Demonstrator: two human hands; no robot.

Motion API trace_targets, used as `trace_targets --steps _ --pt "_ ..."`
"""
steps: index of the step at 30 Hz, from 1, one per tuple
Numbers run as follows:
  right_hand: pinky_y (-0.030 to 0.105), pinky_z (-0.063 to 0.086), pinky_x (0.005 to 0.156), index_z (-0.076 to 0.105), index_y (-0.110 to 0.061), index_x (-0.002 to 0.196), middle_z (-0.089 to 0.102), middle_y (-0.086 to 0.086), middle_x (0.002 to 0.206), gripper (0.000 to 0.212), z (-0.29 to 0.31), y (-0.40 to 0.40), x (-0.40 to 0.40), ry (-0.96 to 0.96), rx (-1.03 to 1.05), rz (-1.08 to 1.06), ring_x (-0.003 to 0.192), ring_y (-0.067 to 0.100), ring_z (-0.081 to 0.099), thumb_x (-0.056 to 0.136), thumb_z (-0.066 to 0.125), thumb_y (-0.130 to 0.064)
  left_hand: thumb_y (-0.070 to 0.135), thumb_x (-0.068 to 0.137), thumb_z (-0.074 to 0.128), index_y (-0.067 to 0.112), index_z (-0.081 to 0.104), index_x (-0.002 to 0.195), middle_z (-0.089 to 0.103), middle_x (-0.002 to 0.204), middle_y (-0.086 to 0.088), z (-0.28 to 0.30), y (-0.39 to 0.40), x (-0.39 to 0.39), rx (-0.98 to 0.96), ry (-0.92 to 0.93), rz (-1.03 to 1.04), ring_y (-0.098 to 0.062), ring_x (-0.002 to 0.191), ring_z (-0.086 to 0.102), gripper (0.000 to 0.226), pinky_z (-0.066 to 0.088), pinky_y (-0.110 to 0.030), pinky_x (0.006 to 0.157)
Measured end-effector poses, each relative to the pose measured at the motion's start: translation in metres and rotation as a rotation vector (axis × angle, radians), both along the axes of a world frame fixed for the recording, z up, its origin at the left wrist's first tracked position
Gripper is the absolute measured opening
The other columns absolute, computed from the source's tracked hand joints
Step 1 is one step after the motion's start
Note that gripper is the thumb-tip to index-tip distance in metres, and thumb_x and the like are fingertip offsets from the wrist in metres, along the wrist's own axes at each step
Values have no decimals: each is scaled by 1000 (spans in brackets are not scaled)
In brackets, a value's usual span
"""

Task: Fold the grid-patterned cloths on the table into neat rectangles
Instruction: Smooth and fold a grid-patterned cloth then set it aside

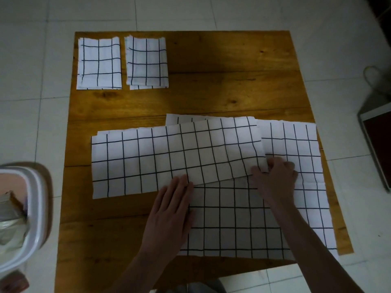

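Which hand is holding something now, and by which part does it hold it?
The right hand pinches the long folded cloth at its near right corner. The left hand only lies flat on the spread cloth.

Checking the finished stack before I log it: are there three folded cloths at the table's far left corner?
No, only two folded cloths lie there side by side, the left folded cloth and the right folded cloth.
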State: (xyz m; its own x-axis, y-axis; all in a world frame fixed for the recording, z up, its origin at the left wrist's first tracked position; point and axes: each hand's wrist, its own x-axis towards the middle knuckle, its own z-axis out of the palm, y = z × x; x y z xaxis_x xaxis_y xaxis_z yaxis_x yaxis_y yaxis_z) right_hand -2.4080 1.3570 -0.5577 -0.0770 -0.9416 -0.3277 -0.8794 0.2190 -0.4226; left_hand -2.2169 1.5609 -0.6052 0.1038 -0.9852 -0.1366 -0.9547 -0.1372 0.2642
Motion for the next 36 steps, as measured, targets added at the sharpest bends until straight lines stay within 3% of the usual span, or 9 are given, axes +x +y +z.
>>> trace_targets --steps 2,5,9,15,22,25,27,30,36 --pt "37 52 79 58 -14 116 58 6 109 31 0 4 1 -171 -34 -45 96 22 56 91 73 -25 46 111 24 12 21 165 12 174 -8 1 0 0 6 7 1 -26 161 11 64 19 -48 125" --pt "24 48 60 56 -16 119 65 4 99 27 6 12 3 -373 -13 -127 80 14 63 96 69 -18 48 112 21 12 22 165 12 174 -8 4 -2 0 21 10 4 -25 161 11 64 19 -47 125" --pt "22 48 64 59 -15 123 66 -2 97 24 17 20 4 -511 -43 -230 82 10 64 99 65 -17 51 112 21 13 25 164 15 174 -8 10 -1 -3 36 20 26 -25 161 11 65 19 -49 125" --pt "21 51 69 67 -31 95 71 -9 85 13 50 40 9 -628 -129 -214 76 -1 64 99 66 -19 48 108 42 14 33 162 21 172 -10 10 2 -13 -15 72 50 -27 159 18 65 20 -48 126" --pt "16 42 51 64 -13 89 58 12 77 23 79 68 44 -667 -278 -114 60 10 51 105 54 -24 52 108 39 14 25 164 25 171 -6 8 6 -12 2 90 76 -22 160 17 69 18 -45 126" --pt "19 32 45 56 -13 84 50 10 74 27 89 80 72 -690 -344 -17 57 18 44 106 48 -25 54 109 36 15 29 163 24 172 -3 10 9 -7 -20 91 84 -21 160 16 67 20 -45 126" --pt "12 34 50 57 -17 89 49 6 79 24 92 88 90 -711 -372 47 59 9 42 109 47 -26 52 108 36 14 29 163 25 171 -5 12 13 2 -46 81 118 -23 160 18 68 21 -46 126" --pt "9 37 55 64 -5 110 52 8 86 29 89 101 115 -723 -367 124 64 7 45 107 48 -29 51 107 39 11 27 163 24 171 -8 12 23 23 -75 51 212 -25 160 17 70 20 -47 127" --pt "18 45 68 65 -7 124 50 -5 101 32 80 121 161 -730 -311 281 83 14 55 106 48 -28 49 105 40 10 36 159 35 166 -13 14 49 78 -127 -11 480 -30 155 28 67 20 -49 127"
